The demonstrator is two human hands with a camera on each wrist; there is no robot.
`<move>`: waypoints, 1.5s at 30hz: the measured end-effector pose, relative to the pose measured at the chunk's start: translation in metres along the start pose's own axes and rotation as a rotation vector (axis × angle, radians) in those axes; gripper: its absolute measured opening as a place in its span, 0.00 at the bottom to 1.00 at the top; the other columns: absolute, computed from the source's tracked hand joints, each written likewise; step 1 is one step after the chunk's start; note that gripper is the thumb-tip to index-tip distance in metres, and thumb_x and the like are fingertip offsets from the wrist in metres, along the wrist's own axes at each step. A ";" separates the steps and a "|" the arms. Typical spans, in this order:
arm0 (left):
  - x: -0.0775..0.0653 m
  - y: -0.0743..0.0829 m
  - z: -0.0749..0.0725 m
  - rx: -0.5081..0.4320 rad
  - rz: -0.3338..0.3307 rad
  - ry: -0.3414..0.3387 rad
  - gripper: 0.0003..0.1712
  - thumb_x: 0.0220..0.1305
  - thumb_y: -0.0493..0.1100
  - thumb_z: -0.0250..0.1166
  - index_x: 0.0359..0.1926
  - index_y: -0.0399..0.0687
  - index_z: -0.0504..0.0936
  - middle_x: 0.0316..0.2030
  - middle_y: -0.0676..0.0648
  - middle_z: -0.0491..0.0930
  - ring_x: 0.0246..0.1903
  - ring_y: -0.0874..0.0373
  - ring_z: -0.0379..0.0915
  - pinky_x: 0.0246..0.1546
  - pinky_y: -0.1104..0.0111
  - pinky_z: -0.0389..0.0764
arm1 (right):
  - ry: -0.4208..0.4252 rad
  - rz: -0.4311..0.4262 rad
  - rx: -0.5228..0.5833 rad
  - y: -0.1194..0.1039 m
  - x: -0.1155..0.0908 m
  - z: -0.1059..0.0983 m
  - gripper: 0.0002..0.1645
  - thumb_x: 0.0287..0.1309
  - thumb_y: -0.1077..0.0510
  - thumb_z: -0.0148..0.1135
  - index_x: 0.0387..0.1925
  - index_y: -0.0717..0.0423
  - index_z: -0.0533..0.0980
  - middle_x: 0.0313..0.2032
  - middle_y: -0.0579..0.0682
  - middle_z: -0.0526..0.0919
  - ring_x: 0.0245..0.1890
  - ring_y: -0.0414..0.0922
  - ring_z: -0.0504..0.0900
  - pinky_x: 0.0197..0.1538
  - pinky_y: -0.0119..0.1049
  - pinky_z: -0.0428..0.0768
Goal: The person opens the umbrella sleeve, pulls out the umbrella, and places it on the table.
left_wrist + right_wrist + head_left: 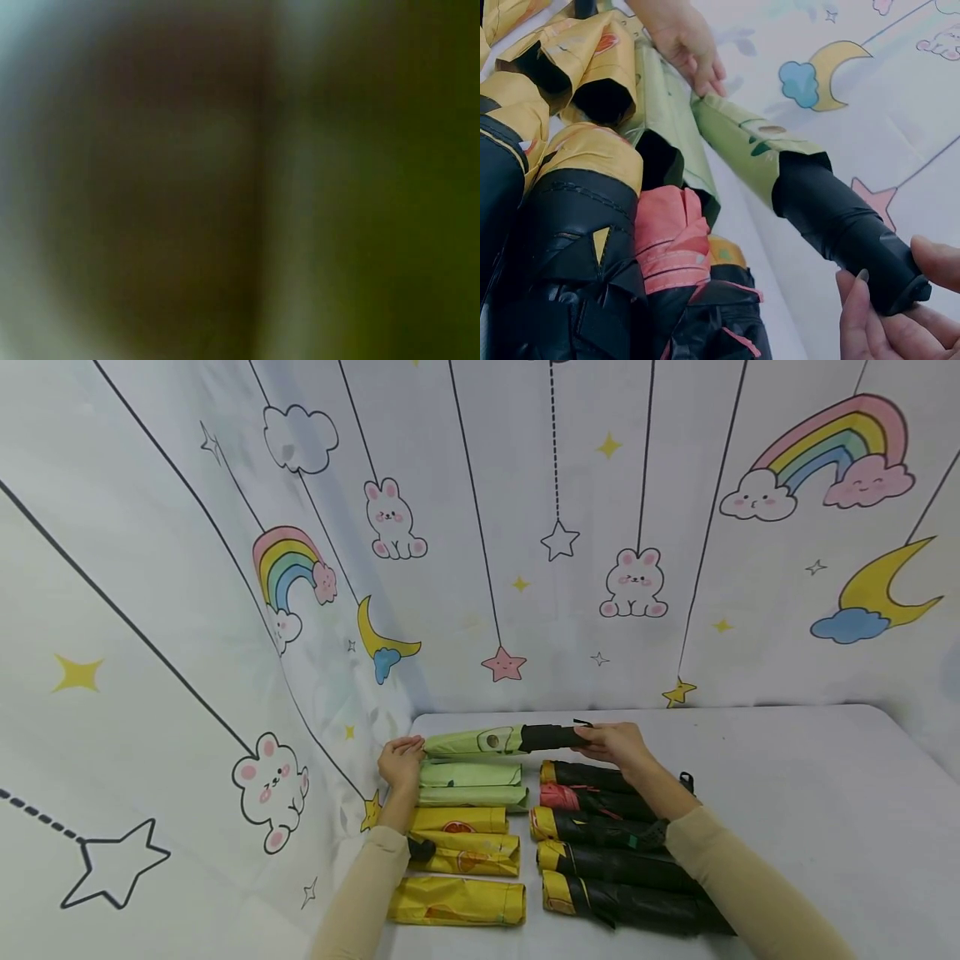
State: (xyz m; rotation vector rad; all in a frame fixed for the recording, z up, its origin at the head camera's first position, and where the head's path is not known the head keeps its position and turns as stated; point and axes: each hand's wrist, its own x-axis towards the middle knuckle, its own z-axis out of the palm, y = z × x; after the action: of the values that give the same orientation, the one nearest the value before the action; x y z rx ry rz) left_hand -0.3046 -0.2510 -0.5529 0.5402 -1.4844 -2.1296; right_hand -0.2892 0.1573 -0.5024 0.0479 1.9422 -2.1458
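My left hand (401,760) pinches the far end of a pale green umbrella sleeve (461,742) with an avocado print. A black folded umbrella (551,737) sticks out of the sleeve's open mouth. Its exposed end is held between the thumb and fingers of my right hand (618,745). In the right wrist view the umbrella (840,217) slants down from the sleeve (742,146) to my right fingers, roughly half of it hidden inside. Held level, both lie just beyond two more green sleeves (472,774). Only dark blur fills the left wrist view.
Several yellow fruit-print sleeves (457,902) lie in a column on the white table (810,827), nearer me than the green ones. Right of them runs a column of black folded umbrellas (637,902) with yellow or red ends. A cartoon-print curtain (465,527) stands behind and at left.
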 end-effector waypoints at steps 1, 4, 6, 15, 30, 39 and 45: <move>0.000 0.000 0.000 -0.004 0.001 0.001 0.09 0.72 0.22 0.56 0.50 0.22 0.76 0.53 0.23 0.81 0.55 0.34 0.82 0.53 0.49 0.85 | -0.005 -0.001 0.003 0.000 -0.001 -0.001 0.38 0.67 0.53 0.71 0.67 0.75 0.70 0.49 0.60 0.88 0.47 0.50 0.91 0.54 0.42 0.87; -0.001 0.001 0.001 -0.024 0.000 0.006 0.08 0.74 0.24 0.55 0.50 0.22 0.76 0.52 0.22 0.81 0.54 0.33 0.82 0.48 0.52 0.88 | -0.017 -0.006 0.008 -0.001 -0.003 -0.004 0.35 0.68 0.53 0.71 0.65 0.75 0.72 0.46 0.59 0.89 0.47 0.50 0.91 0.54 0.42 0.86; -0.001 0.001 0.002 -0.011 0.007 0.005 0.08 0.74 0.24 0.55 0.49 0.22 0.77 0.51 0.22 0.81 0.53 0.33 0.83 0.45 0.53 0.88 | -0.020 -0.012 0.010 0.000 -0.003 -0.006 0.34 0.68 0.53 0.71 0.64 0.75 0.73 0.44 0.58 0.90 0.46 0.49 0.91 0.53 0.41 0.87; -0.002 0.000 0.001 0.092 0.040 -0.002 0.08 0.69 0.21 0.60 0.47 0.26 0.79 0.47 0.27 0.85 0.49 0.40 0.87 0.41 0.60 0.89 | -0.001 0.002 0.033 0.000 -0.004 -0.013 0.30 0.68 0.55 0.71 0.61 0.74 0.75 0.39 0.53 0.91 0.43 0.48 0.92 0.53 0.42 0.87; -0.006 0.001 0.000 -0.006 0.017 -0.003 0.09 0.72 0.21 0.57 0.51 0.19 0.75 0.51 0.21 0.80 0.54 0.31 0.82 0.50 0.49 0.87 | 0.000 0.000 0.017 0.001 -0.008 -0.029 0.34 0.66 0.52 0.73 0.62 0.75 0.75 0.41 0.54 0.91 0.44 0.47 0.91 0.51 0.40 0.88; -0.006 0.003 0.000 0.026 0.016 -0.012 0.12 0.67 0.19 0.61 0.50 0.22 0.76 0.51 0.22 0.81 0.53 0.34 0.83 0.52 0.50 0.86 | 0.003 -0.003 0.048 0.005 -0.009 -0.042 0.30 0.67 0.54 0.72 0.60 0.73 0.76 0.40 0.52 0.91 0.43 0.47 0.91 0.51 0.41 0.87; -0.008 0.003 0.000 0.050 0.012 -0.022 0.13 0.65 0.18 0.62 0.51 0.22 0.76 0.52 0.23 0.81 0.54 0.34 0.83 0.51 0.52 0.87 | 0.009 0.004 0.035 0.007 -0.011 -0.052 0.37 0.67 0.52 0.72 0.65 0.75 0.72 0.41 0.51 0.91 0.43 0.45 0.91 0.54 0.42 0.86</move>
State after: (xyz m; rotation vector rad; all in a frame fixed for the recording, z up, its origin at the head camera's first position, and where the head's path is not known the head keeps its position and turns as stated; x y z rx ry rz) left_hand -0.2978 -0.2474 -0.5493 0.5258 -1.5525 -2.1012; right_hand -0.2844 0.2094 -0.5133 0.0676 1.9083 -2.1808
